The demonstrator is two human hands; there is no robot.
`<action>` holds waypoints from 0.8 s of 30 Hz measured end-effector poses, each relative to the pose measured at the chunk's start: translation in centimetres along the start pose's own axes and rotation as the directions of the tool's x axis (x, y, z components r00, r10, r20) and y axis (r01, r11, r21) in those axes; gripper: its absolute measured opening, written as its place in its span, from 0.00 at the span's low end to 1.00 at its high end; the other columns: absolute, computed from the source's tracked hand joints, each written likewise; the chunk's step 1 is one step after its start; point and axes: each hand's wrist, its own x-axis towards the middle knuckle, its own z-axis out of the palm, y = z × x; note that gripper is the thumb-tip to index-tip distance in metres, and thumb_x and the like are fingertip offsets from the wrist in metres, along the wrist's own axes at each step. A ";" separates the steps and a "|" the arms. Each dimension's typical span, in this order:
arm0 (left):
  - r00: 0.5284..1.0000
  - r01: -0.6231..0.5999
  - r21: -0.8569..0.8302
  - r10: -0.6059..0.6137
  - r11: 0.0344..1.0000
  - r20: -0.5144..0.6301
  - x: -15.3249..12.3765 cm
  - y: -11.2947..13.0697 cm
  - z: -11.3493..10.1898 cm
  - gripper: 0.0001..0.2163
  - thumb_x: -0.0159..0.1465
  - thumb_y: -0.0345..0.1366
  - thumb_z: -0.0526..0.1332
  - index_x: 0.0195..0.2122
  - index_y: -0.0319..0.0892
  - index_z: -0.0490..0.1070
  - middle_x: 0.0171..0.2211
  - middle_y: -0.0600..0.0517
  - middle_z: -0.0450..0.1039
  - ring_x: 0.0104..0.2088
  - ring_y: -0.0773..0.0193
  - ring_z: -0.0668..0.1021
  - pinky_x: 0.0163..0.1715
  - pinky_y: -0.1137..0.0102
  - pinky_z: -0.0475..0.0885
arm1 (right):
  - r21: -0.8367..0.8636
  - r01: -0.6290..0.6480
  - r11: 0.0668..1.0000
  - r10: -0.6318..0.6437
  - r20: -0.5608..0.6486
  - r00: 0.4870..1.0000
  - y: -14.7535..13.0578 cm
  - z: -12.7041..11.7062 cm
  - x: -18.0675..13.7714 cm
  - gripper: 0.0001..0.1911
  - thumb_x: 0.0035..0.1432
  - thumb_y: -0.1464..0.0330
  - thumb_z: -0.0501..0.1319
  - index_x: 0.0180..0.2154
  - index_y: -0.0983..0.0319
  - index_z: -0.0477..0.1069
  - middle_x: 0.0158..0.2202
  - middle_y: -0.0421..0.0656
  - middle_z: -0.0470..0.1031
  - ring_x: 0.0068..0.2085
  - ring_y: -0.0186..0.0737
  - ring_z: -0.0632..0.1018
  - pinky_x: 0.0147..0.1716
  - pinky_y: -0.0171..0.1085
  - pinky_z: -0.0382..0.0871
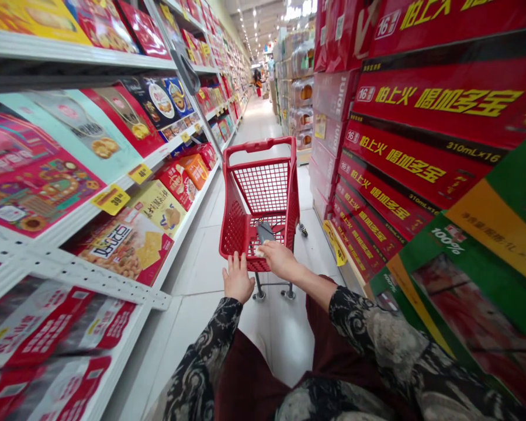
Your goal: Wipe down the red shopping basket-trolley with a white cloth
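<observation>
A red plastic shopping cart (pixel 259 142) with a grid basket stands right in front of me on the aisle floor. My left hand (pixel 238 279) is at the near rim of its basket, palm down, fingers spread and holding nothing. Over the same rim reaches my right hand (pixel 279 259), closed around the near end of a dark grey flat object (pixel 265 232). That object points down into the basket, and a thin dark line beside it looks like a cord. Its exact kind cannot be made out. Something small and pale shows by my right fingertips.
On the left, a white shelf (pixel 76 51) carries boxed snacks and yellow price tags (pixel 110 200). Stacked red drink cartons (pixel 429 105) and green cartons (pixel 477 257) line the right side closely. Ahead, the white tiled aisle (pixel 263 114) runs to a distant person.
</observation>
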 end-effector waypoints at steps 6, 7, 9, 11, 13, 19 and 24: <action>0.997 -0.072 0.009 0.072 0.997 -0.014 -0.3 0.1 -0.3 0.31 0.56 0.33 0.54 0.62 0.42 0.49 0.65 0.44 0.45 0.64 0.51 0.50 0.57 0.46 0.52 | -0.079 -0.019 0.997 0.012 -0.080 0.997 1.5 -0.6 -1.7 0.14 0.58 0.75 0.51 0.44 0.62 0.69 0.45 0.49 0.71 0.50 0.46 0.68 0.49 0.46 0.60; 0.996 -0.085 0.003 0.085 0.996 -0.017 -0.3 0.1 -0.4 0.31 0.56 0.33 0.54 0.62 0.42 0.50 0.65 0.44 0.46 0.64 0.51 0.50 0.57 0.46 0.53 | -0.074 -0.010 0.997 0.002 -0.107 0.994 2.1 -0.7 -2.3 0.15 0.58 0.75 0.52 0.46 0.62 0.69 0.47 0.49 0.70 0.52 0.47 0.67 0.50 0.47 0.59; 0.995 -0.099 -0.012 0.099 0.995 -0.025 -0.1 0.3 -0.5 0.30 0.56 0.33 0.54 0.61 0.41 0.52 0.64 0.44 0.48 0.63 0.50 0.51 0.57 0.47 0.53 | -0.045 0.002 0.999 -0.010 -0.164 0.986 3.0 -0.6 -3.3 0.19 0.56 0.76 0.52 0.49 0.62 0.67 0.52 0.50 0.67 0.57 0.47 0.63 0.54 0.48 0.57; 0.995 -0.093 -0.031 0.092 0.995 -0.033 0.1 0.8 -0.5 0.29 0.56 0.34 0.55 0.61 0.39 0.53 0.63 0.44 0.50 0.63 0.48 0.52 0.57 0.47 0.54 | -0.011 -0.005 1.000 0.003 -0.205 0.979 3.0 0.1 -3.9 0.21 0.55 0.78 0.52 0.51 0.63 0.65 0.55 0.50 0.65 0.59 0.47 0.59 0.56 0.48 0.55; 0.996 -0.075 -0.053 0.072 0.996 -0.043 0.2 1.6 -0.3 0.29 0.56 0.34 0.55 0.60 0.38 0.54 0.63 0.43 0.50 0.63 0.47 0.52 0.57 0.48 0.55 | 0.012 -0.012 1.000 0.014 -0.215 0.977 2.2 1.2 -3.8 0.22 0.55 0.78 0.51 0.52 0.64 0.65 0.56 0.51 0.64 0.60 0.46 0.58 0.57 0.48 0.55; 0.992 -0.101 -0.027 0.099 0.994 -0.075 -0.4 2.4 0.6 0.30 0.55 0.32 0.54 0.61 0.39 0.53 0.64 0.45 0.47 0.64 0.49 0.50 0.57 0.47 0.54 | 0.023 0.064 0.998 -0.059 -0.175 0.983 0.1 2.9 -1.2 0.16 0.58 0.75 0.52 0.48 0.65 0.68 0.51 0.50 0.68 0.57 0.45 0.63 0.57 0.45 0.56; 0.978 -0.179 0.007 0.179 0.984 -0.109 -1.0 2.1 0.8 0.29 0.56 0.30 0.53 0.61 0.40 0.53 0.63 0.46 0.50 0.63 0.53 0.53 0.58 0.48 0.52 | -0.024 -0.072 0.997 0.066 -0.182 0.981 3.1 0.6 -1.7 0.17 0.57 0.77 0.52 0.48 0.65 0.67 0.50 0.50 0.68 0.54 0.45 0.65 0.54 0.45 0.57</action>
